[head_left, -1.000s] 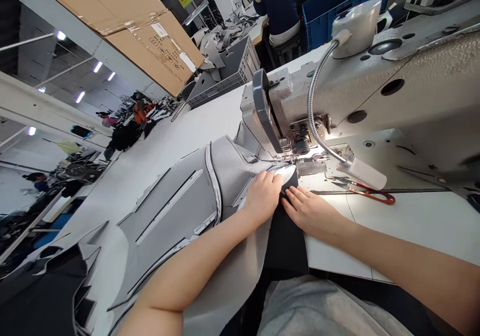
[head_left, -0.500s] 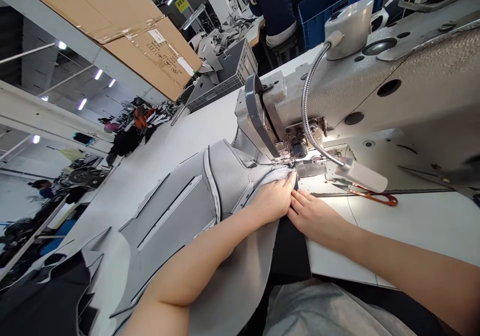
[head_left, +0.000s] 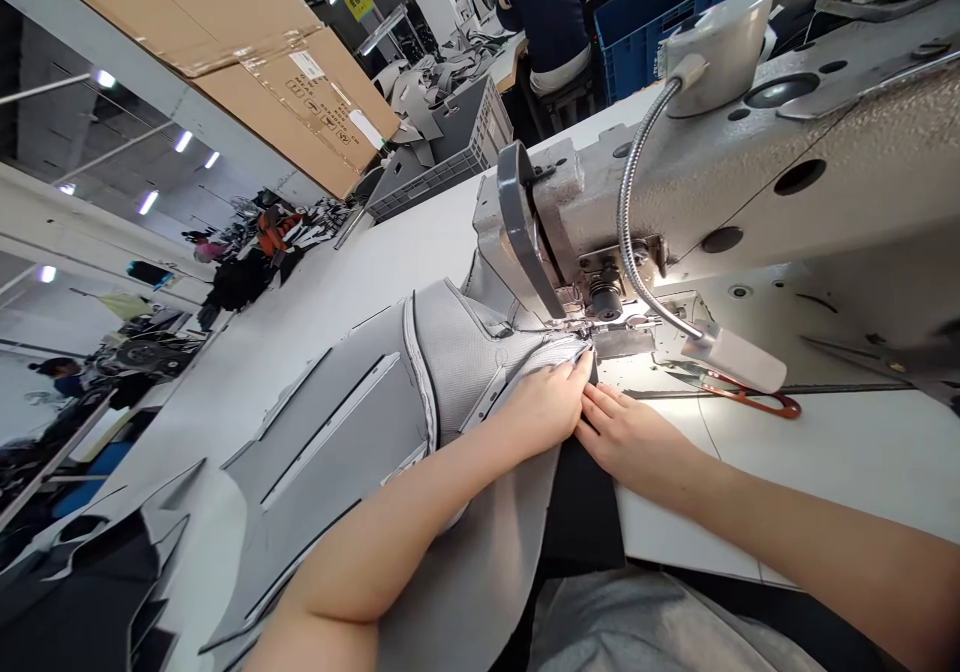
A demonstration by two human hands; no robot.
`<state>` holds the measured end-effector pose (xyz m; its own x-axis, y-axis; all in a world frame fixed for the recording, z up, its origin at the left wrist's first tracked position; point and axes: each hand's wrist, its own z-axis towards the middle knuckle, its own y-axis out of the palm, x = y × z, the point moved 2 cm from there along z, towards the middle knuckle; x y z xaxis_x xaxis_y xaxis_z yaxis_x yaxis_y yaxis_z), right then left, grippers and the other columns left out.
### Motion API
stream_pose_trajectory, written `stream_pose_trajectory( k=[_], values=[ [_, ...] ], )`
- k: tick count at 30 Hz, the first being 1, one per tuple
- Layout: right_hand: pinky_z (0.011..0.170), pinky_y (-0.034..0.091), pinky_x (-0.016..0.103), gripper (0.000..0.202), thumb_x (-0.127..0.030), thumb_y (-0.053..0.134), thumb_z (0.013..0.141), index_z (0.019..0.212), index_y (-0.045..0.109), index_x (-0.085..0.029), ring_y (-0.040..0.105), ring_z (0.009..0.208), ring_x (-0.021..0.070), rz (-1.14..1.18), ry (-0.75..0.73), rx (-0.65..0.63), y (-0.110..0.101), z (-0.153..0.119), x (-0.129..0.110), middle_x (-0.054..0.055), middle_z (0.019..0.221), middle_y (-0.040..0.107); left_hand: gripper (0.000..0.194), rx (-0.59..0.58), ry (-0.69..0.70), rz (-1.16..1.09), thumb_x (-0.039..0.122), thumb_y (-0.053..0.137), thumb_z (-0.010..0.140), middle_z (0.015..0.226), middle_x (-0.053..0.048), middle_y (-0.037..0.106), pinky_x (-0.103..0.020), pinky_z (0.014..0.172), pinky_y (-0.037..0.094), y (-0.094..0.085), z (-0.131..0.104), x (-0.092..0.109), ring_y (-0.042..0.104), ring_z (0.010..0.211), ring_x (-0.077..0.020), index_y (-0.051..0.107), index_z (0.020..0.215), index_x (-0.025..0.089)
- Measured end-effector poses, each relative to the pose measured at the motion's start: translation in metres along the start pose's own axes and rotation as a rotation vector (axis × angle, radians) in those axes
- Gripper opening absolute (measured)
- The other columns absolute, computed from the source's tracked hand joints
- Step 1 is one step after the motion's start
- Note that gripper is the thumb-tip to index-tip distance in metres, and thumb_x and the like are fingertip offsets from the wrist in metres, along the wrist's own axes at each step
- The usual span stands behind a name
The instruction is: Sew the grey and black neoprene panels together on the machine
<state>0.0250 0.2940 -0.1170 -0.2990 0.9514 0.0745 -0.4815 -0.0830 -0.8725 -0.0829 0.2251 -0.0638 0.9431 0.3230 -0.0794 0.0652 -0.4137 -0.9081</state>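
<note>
A large grey fabric cover (head_left: 459, 337) with dark-edged seams and pale strips lies across the white table, one edge under the sewing machine's presser foot (head_left: 576, 327). My left hand (head_left: 546, 404) presses down on this edge, fingers closed on the cloth and the index finger close to the foot. Touching it on the right, my right hand (head_left: 637, 442) has its fingers together at the cloth's edge, its thumb mostly hidden. Black material (head_left: 581, 512) shows below the hands. The sewing machine (head_left: 720, 182) stands over the seam, its lamp lighting the stitching area.
Orange-handled scissors (head_left: 750, 395) lie right of the needle, beneath the flexible lamp (head_left: 739, 355). Dark and grey cut pieces (head_left: 82, 592) are at lower left. Behind the table are a grey crate (head_left: 450, 167), a cardboard box (head_left: 300, 102), a blue bin (head_left: 652, 42) and a seated person (head_left: 546, 22).
The view has shifted slightly, so the machine and scissors sit a little farther right. Both hands stay at the same edge of the cloth, with hardly any visible movement.
</note>
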Motion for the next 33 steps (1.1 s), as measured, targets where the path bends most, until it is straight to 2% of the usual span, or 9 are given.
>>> stream_pose_trajectory(
  k=[3,6,9,12,16,18,25,29,33],
  values=[
    [0.091,0.050,0.044,0.023,-0.013,0.054,0.080,0.097,0.069,-0.008,0.064,0.102,0.0318,0.015,0.013,0.036,-0.002,0.001,0.001,0.021,0.105,0.069,0.059,0.021,-0.014,-0.057,0.013,0.036,0.088,0.118,-0.013,0.062,-0.032,0.090,0.048,-0.002,0.000,-0.002,0.061,0.103,-0.0232,0.027,0.145,0.011],
    [0.091,0.050,0.044,0.024,-0.014,0.054,0.080,0.099,0.068,-0.007,0.064,0.102,0.0324,0.014,0.010,0.059,-0.003,0.001,0.001,0.022,0.107,0.068,0.052,-0.025,-0.069,-0.113,0.014,0.038,0.084,0.103,-0.011,0.067,-0.032,0.081,0.051,-0.009,0.001,-0.004,0.064,0.095,-0.0240,0.040,0.136,0.012],
    [0.091,0.050,0.044,0.028,-0.014,0.053,0.082,0.104,0.067,-0.004,0.064,0.104,0.0328,0.010,0.004,0.049,-0.002,0.001,0.000,0.024,0.110,0.067,0.061,-0.096,-0.095,-0.136,0.014,0.040,0.081,0.100,-0.011,0.069,-0.033,0.076,0.052,-0.017,0.004,-0.007,0.066,0.091,-0.0264,0.036,0.142,0.013],
    [0.091,0.050,0.045,0.031,-0.015,0.052,0.082,0.106,0.066,-0.001,0.064,0.103,0.0331,-0.005,0.005,0.018,-0.002,0.001,-0.001,0.026,0.108,0.067,0.075,-0.153,-0.070,-0.162,0.016,0.042,0.081,0.111,-0.012,0.068,-0.034,0.080,0.052,-0.023,0.009,-0.011,0.066,0.099,-0.0276,0.020,0.152,0.016],
    [0.091,0.050,0.045,0.031,-0.015,0.053,0.081,0.106,0.067,-0.002,0.064,0.103,0.0331,0.003,-0.002,-0.008,-0.003,0.001,0.000,0.025,0.107,0.068,0.073,-0.203,-0.008,-0.246,0.018,0.043,0.082,0.142,-0.014,0.049,-0.031,0.097,0.046,-0.029,0.017,-0.015,0.052,0.126,-0.0260,0.024,0.152,0.012],
    [0.091,0.050,0.045,0.032,-0.015,0.052,0.081,0.107,0.067,-0.002,0.064,0.104,0.0328,0.009,-0.004,-0.005,-0.003,0.001,0.001,0.025,0.107,0.067,0.072,-0.225,-0.014,-0.252,0.019,0.043,0.082,0.146,-0.013,0.045,-0.031,0.100,0.045,-0.033,0.020,-0.014,0.048,0.130,-0.0253,0.026,0.151,0.012],
    [0.095,0.049,0.045,0.036,-0.011,0.049,0.080,0.110,0.065,0.000,0.061,0.110,0.0330,-0.018,0.004,0.035,0.003,-0.003,0.007,0.024,0.114,0.066,0.067,-0.200,-0.114,-0.063,0.021,0.044,0.083,0.116,-0.012,0.067,-0.036,0.082,0.052,-0.042,0.018,-0.003,0.065,0.103,-0.0294,0.033,0.148,0.019],
    [0.103,0.042,0.050,0.043,-0.020,0.053,0.080,0.119,0.061,-0.001,0.056,0.118,0.0352,0.044,-0.013,-0.001,0.000,-0.004,0.011,0.026,0.123,0.061,0.071,-0.243,-0.109,-0.008,0.021,0.044,0.083,0.108,-0.014,0.070,-0.036,0.079,0.052,-0.041,0.015,0.001,0.066,0.097,-0.0297,0.024,0.151,0.014],
    [0.107,0.037,0.051,0.051,-0.023,0.058,0.076,0.123,0.058,-0.003,0.052,0.121,0.0360,0.134,-0.026,-0.071,-0.006,-0.003,0.013,0.025,0.126,0.058,0.068,-0.246,-0.081,-0.013,0.021,0.043,0.083,0.110,-0.015,0.069,-0.037,0.078,0.051,-0.043,0.018,0.002,0.066,0.098,-0.0307,0.027,0.149,0.013]
  ],
)
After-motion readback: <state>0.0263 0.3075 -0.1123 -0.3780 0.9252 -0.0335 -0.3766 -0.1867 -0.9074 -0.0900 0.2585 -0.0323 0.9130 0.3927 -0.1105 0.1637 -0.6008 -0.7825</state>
